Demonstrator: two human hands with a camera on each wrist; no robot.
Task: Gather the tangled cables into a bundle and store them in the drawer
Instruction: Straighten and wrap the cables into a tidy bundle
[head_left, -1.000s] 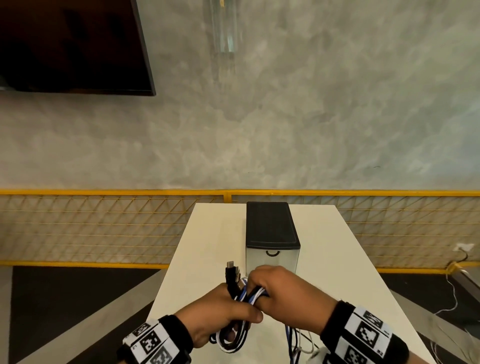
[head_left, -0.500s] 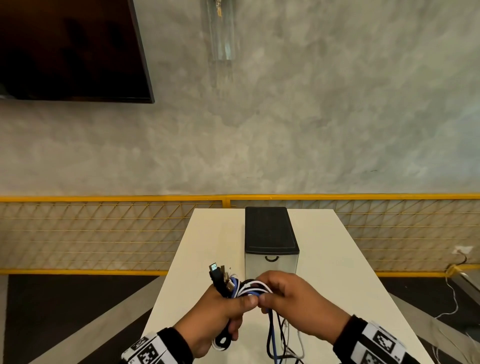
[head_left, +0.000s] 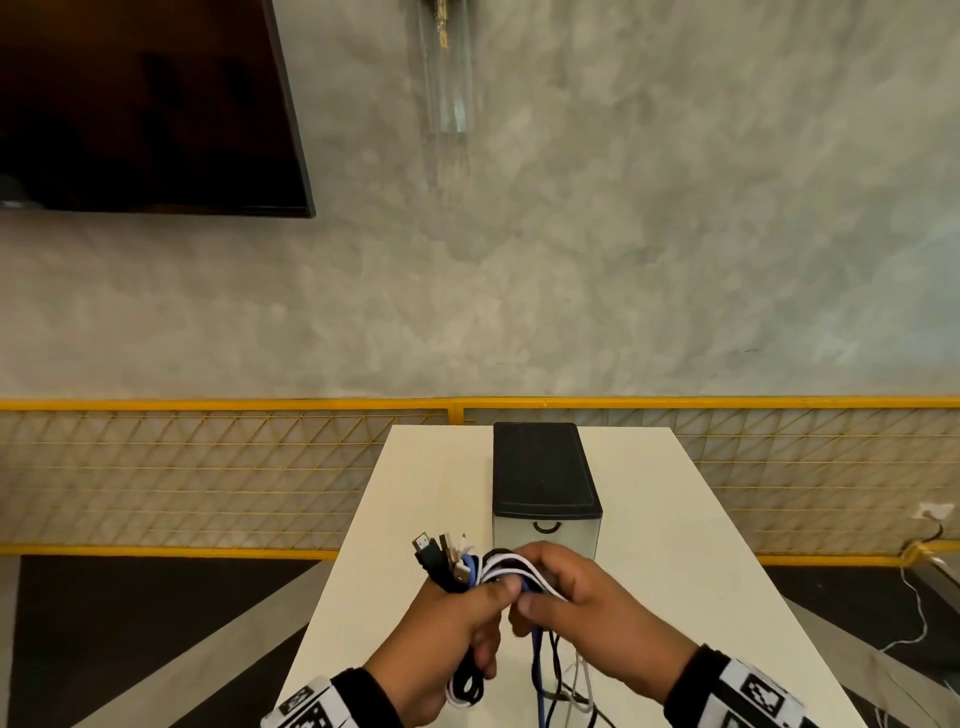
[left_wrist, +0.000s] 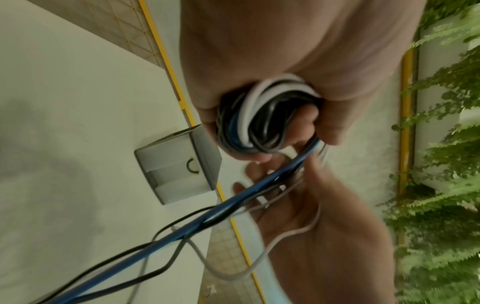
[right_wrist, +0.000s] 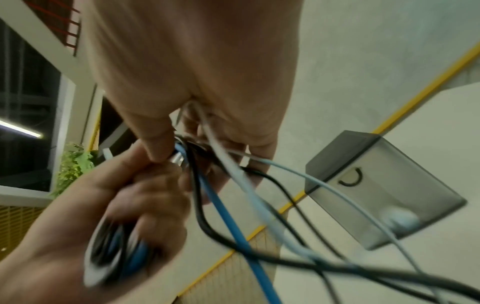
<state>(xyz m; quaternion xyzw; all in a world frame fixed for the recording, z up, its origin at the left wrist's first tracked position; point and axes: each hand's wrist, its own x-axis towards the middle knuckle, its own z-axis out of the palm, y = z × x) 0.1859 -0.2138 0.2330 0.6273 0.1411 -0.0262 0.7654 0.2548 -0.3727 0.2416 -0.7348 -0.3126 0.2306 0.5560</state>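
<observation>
Grey plaster wall (head_left: 623, 260) and a yellow mesh fence (head_left: 208, 478) stand beyond the white table (head_left: 675, 545). Both hands meet above its near end. Left hand (head_left: 447, 639) is fisted round the coiled cables (head_left: 496, 569), with several plugs (head_left: 441, 556) poking out past its knuckles. Right hand (head_left: 587, 623), touching the left, curls its fingers over the top loops and pinches them; blue, black and white strands (head_left: 540, 670) trail from beneath it down to the tabletop. Just beyond the hands sits the small drawer (head_left: 545, 483) unit, dark-topped, its front closed
</observation>
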